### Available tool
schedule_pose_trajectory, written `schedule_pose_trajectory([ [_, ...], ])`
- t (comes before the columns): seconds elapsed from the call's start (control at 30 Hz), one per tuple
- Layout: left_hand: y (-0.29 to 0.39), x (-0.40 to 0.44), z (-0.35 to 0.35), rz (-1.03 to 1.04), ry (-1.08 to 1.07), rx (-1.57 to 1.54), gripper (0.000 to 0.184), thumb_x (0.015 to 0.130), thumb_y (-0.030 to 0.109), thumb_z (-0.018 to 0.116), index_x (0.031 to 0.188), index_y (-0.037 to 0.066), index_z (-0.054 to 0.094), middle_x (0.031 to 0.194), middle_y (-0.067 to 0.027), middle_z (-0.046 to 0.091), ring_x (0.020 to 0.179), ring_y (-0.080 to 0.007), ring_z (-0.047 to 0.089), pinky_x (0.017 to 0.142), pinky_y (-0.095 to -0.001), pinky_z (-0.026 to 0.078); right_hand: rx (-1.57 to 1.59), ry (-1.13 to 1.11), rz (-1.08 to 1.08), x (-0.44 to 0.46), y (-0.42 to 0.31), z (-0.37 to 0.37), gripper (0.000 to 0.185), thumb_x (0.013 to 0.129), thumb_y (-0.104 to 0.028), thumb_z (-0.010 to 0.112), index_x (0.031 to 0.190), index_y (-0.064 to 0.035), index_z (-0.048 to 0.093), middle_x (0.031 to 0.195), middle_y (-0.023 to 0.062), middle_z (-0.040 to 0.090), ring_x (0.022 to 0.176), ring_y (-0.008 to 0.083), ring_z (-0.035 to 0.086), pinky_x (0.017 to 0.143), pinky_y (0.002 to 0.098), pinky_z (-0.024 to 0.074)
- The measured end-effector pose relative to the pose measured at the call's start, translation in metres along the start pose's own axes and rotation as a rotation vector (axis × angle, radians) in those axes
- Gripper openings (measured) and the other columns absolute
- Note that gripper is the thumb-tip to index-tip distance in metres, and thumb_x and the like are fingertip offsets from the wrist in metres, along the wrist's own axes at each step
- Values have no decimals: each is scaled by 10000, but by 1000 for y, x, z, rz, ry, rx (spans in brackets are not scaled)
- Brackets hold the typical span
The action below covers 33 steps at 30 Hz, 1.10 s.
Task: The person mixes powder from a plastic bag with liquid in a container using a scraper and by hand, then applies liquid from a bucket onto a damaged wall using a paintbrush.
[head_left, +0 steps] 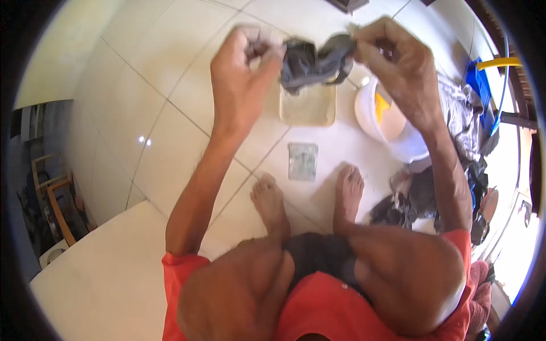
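Note:
A crumpled dark grey, thin piece of material point(310, 62) is stretched between my two raised hands. My left hand point(247, 74) pinches its left end, and my right hand point(398, 68) grips the right end. Below the material, a shallow cream tray point(308, 120) rests on the tiled floor, its far part hidden behind it. Between the tray and my feet lies a small flat greyish-green square packet point(302, 161). To the right of the tray, partly behind my right wrist, stands a white tub point(412, 146) with something yellow point(381, 106) inside.
Dark crumpled bags point(395, 210) lie right of my right foot point(348, 190). Silvery sheeting point(462, 113) and a blue container point(478, 85) are at the right edge. A wooden frame point(60, 213) is at the far left, beside a pale curved surface point(108, 273).

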<state>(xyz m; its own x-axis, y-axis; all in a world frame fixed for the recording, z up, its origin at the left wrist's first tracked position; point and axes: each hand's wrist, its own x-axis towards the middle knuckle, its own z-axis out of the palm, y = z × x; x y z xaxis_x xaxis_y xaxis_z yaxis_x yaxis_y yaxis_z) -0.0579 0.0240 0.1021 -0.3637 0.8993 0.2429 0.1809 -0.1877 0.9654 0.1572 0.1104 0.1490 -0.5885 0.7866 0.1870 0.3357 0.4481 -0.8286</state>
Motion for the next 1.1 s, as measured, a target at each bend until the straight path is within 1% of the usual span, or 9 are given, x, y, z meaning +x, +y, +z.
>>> schedule_pose_trajectory([
  [0.07, 0, 2, 1, -37, -19, 105, 143, 874, 2, 665, 991, -27, 588, 927, -46, 620, 842, -96, 565, 774, -245, 472, -173, -135, -27, 0, 1, -3, 165, 883, -70, 622, 1010, 35, 616, 896, 77, 662, 846, 135, 646, 804, 285, 510],
  [0.33, 16, -4, 6, 137, -1, -33, 75, 837, -22, 639, 907, -24, 612, 855, -53, 645, 785, -116, 596, 778, -281, 508, 0, -2, -16, -5, -4, 1, 161, 877, -71, 645, 999, 35, 633, 969, 87, 629, 895, 155, 640, 821, 288, 514],
  [0.6, 8, 0, -1, -86, 8, -3, 92, 852, -20, 642, 938, -15, 610, 869, -46, 641, 819, -98, 597, 770, -251, 499, 35, 49, -66, -8, -6, 9, 163, 863, -90, 644, 986, 17, 656, 899, 130, 653, 790, 215, 656, 747, 323, 530],
  [0.77, 8, 2, -2, -22, -24, -80, 97, 854, -10, 657, 938, -9, 609, 855, -32, 618, 811, -95, 580, 748, -244, 485, 54, 104, -125, -6, 4, 8, 166, 855, -102, 643, 977, 6, 671, 856, 158, 668, 725, 253, 666, 701, 345, 539],
  [0.83, 16, -4, 7, 171, -34, -62, 101, 860, -19, 653, 950, -4, 609, 893, -40, 612, 820, -101, 575, 761, -247, 483, 117, 122, -139, -8, 7, 10, 189, 824, -132, 640, 937, 19, 661, 855, 185, 673, 700, 246, 660, 695, 341, 535],
  [0.9, 11, -3, 5, -43, 4, 24, 111, 866, -52, 628, 962, -4, 598, 954, -60, 610, 854, -107, 576, 788, -253, 488, 26, 44, -212, -9, 12, 14, 161, 822, -118, 632, 897, 24, 643, 843, 193, 657, 717, 288, 661, 677, 395, 528],
  [0.97, 17, -9, 13, 103, -69, -136, 128, 870, -78, 602, 972, -3, 583, 983, -60, 601, 875, -109, 567, 795, -254, 482, 89, 192, -206, -11, -8, 12, 113, 779, -54, 627, 843, 39, 612, 838, 212, 651, 701, 314, 657, 651, 402, 524],
  [1.07, 16, -1, 16, -46, -36, -85, 134, 873, -91, 588, 970, -2, 570, 1020, -68, 601, 901, -115, 567, 823, -254, 477, 3, 26, -172, -15, -3, 14, 157, 769, -10, 610, 915, 46, 595, 829, 235, 655, 721, 356, 671, 686, 406, 541],
  [1.1, 15, -4, 14, -89, -62, -98, 149, 899, -75, 561, 1017, 14, 545, 1062, -84, 581, 997, -150, 531, 942, -299, 414, -1, 29, -179, -14, -8, 12, 157, 769, -10, 610, 915, 46, 595, 829, 235, 655, 721, 356, 671, 686, 406, 541],
])
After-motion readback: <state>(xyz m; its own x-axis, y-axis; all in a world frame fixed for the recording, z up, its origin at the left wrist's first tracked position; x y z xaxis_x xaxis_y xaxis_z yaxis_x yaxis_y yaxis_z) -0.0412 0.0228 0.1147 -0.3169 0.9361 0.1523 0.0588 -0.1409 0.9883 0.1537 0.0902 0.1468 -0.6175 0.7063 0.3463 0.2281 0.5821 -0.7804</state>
